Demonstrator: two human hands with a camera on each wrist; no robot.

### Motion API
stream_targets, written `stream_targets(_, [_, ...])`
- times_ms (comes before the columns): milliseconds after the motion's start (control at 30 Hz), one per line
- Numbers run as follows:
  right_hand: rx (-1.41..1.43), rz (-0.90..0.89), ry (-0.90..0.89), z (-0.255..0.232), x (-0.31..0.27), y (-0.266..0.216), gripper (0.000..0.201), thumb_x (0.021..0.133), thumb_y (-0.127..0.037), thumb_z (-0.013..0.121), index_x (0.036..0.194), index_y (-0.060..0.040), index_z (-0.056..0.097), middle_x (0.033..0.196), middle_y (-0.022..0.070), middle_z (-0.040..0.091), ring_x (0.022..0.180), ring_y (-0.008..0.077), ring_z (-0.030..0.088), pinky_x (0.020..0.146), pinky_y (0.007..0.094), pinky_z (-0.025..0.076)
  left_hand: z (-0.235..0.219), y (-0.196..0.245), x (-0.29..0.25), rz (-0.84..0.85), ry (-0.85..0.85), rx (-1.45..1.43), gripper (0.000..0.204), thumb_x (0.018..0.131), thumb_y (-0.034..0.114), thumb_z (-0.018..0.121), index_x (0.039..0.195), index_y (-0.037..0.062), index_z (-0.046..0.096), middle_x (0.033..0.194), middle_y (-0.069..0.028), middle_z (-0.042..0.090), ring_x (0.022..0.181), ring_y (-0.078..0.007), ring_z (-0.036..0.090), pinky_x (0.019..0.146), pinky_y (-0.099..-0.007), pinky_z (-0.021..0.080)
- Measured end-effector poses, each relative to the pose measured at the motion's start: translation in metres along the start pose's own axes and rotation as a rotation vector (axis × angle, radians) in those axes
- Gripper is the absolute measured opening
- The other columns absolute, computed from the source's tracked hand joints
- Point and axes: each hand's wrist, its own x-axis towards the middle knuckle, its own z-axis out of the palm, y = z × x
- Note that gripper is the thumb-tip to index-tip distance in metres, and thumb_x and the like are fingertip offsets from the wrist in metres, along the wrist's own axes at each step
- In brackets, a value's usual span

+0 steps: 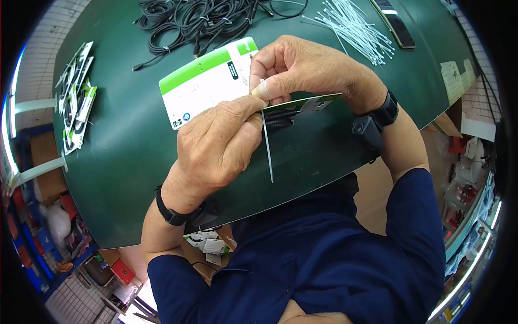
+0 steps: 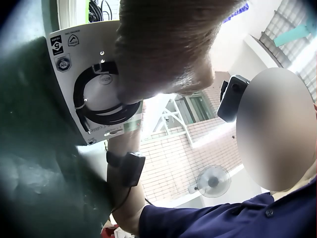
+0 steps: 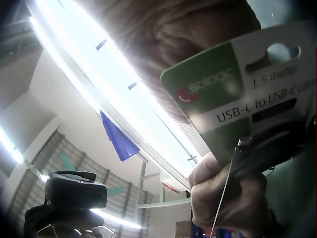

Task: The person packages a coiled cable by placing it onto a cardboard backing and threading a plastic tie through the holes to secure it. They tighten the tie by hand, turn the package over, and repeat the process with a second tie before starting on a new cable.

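Both hands meet over the table around a green and white cable card [image 1: 318, 102], held on edge. A coiled black cable [image 2: 111, 115] lies against the card's face. "USB-C to USB-C" is printed on the card [image 3: 203, 84] in the right wrist view. My left hand [image 1: 221, 141] grips the card near its edge. A thin white cable tie [image 1: 268, 154] passes by the cable, its tail hanging toward the body. Behind the card, my right hand [image 1: 302, 70] pinches a small white end of the tie between thumb and forefinger; the fingers partly hide it.
Another green and white card [image 1: 210, 81] lies flat beyond the left hand. Black cables [image 1: 199, 21] are heaped at the back, beside a pile of white cable ties [image 1: 356, 29] and a phone [image 1: 396, 24]. Several carded cables [image 1: 78, 102] lie at the table's left.
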Motion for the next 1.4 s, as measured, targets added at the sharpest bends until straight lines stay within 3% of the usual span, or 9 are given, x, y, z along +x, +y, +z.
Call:
stream_targets(200, [0.022, -0.006, -0.014, 0.002, 0.001, -0.001, 0.019, 0.093, -0.012, 0.076, 0.107, 0.001, 0.072, 0.087, 0.0033, 0.072, 0.073, 0.0066, 0.066, 0.065, 0.0194, 0.052, -0.002, 0.001, 0.001, -0.036, 0.03, -0.072, 0.017, 0.072, -0.004, 0.075, 0.079, -0.0001, 0.06, 0.095, -0.0102, 0.071, 0.074, -0.0221, 0.071, 0.059, -0.0329, 0.056])
stream_targets(333, [-0.162, 0.018, 0.131, -0.005, -0.008, -0.017, 0.02, 0.094, -0.011, 0.075, 0.11, 0.0003, 0.072, 0.097, 0.0046, 0.073, 0.078, 0.0085, 0.068, 0.069, 0.0209, 0.053, -0.017, 0.009, 0.009, -0.214, -0.043, -0.154, 0.02, 0.071, -0.004, 0.076, 0.082, 0.0009, 0.059, 0.092, -0.0106, 0.07, 0.074, -0.0265, 0.07, 0.061, -0.0358, 0.056])
stream_targets(433, [-0.297, -0.232, 0.436, -0.019, -0.02, -0.035, 0.025, 0.089, -0.007, 0.078, 0.112, -0.0009, 0.071, 0.105, 0.006, 0.075, 0.087, 0.0121, 0.07, 0.074, 0.0253, 0.054, -0.016, 0.009, 0.007, -0.419, -0.088, -0.237, 0.022, 0.07, -0.005, 0.075, 0.083, 0.0013, 0.059, 0.086, -0.0119, 0.066, 0.072, -0.0301, 0.067, 0.063, -0.0396, 0.054])
stream_targets(467, [-0.313, -0.22, 0.413, -0.015, -0.021, -0.04, 0.025, 0.089, -0.007, 0.078, 0.112, -0.0009, 0.071, 0.105, 0.006, 0.075, 0.087, 0.0121, 0.07, 0.074, 0.0253, 0.054, -0.014, 0.008, 0.004, -0.437, -0.064, -0.237, 0.022, 0.07, -0.005, 0.075, 0.083, 0.0013, 0.059, 0.086, -0.0119, 0.066, 0.072, -0.0301, 0.067, 0.063, -0.0396, 0.054])
stream_targets(567, [-0.756, -0.516, 0.333, 0.02, -0.03, -0.052, 0.03, 0.079, -0.005, 0.082, 0.106, -0.0029, 0.07, 0.101, 0.0065, 0.074, 0.089, 0.0182, 0.07, 0.077, 0.0316, 0.055, -0.005, 0.0, -0.003, -0.532, -0.079, -0.346, 0.022, 0.07, -0.006, 0.073, 0.085, 0.0008, 0.059, 0.081, -0.0131, 0.064, 0.071, -0.0319, 0.066, 0.064, -0.0414, 0.052])
stream_targets(700, [-1.12, -0.508, 0.361, 0.047, -0.017, -0.032, 0.034, 0.069, -0.004, 0.085, 0.098, -0.0042, 0.067, 0.096, 0.0074, 0.071, 0.087, 0.0251, 0.069, 0.078, 0.0359, 0.055, -0.007, -0.002, -0.004, -0.605, -0.024, -0.402, 0.021, 0.071, -0.007, 0.072, 0.086, 0.0009, 0.061, 0.079, -0.014, 0.064, 0.071, -0.033, 0.066, 0.063, -0.0403, 0.052])
stream_targets(1000, [-0.981, -0.493, 0.342, 0.039, -0.01, -0.026, 0.037, 0.066, -0.001, 0.088, 0.097, -0.0031, 0.067, 0.094, 0.0081, 0.071, 0.085, 0.0263, 0.069, 0.076, 0.0365, 0.056, -0.01, -0.005, -0.004, -0.624, 0.039, -0.358, 0.019, 0.07, -0.007, 0.073, 0.083, 0.0003, 0.061, 0.076, -0.0147, 0.066, 0.07, -0.032, 0.067, 0.063, -0.0382, 0.052])
stream_targets(1267, [-0.83, -0.507, 0.4, 0.042, -0.007, -0.022, 0.025, 0.08, -0.004, 0.083, 0.101, -0.001, 0.07, 0.089, 0.0098, 0.073, 0.081, 0.0254, 0.072, 0.071, 0.0352, 0.057, -0.004, -0.005, -0.009, -0.707, -0.013, -0.455, 0.018, 0.071, -0.006, 0.072, 0.084, -0.0001, 0.063, 0.077, -0.0144, 0.068, 0.069, -0.0291, 0.068, 0.063, -0.0366, 0.052])
stream_targets(1400, [-0.929, -0.521, 0.414, 0.043, -0.002, -0.019, 0.017, 0.086, -0.005, 0.08, 0.1, -0.0017, 0.072, 0.086, 0.0101, 0.072, 0.079, 0.0247, 0.072, 0.069, 0.0335, 0.056, -0.006, -0.003, -0.008, -0.791, -0.044, -0.489, 0.014, 0.074, -0.004, 0.07, 0.085, -0.0005, 0.062, 0.077, -0.0138, 0.067, 0.069, -0.0257, 0.066, 0.065, -0.0359, 0.051])
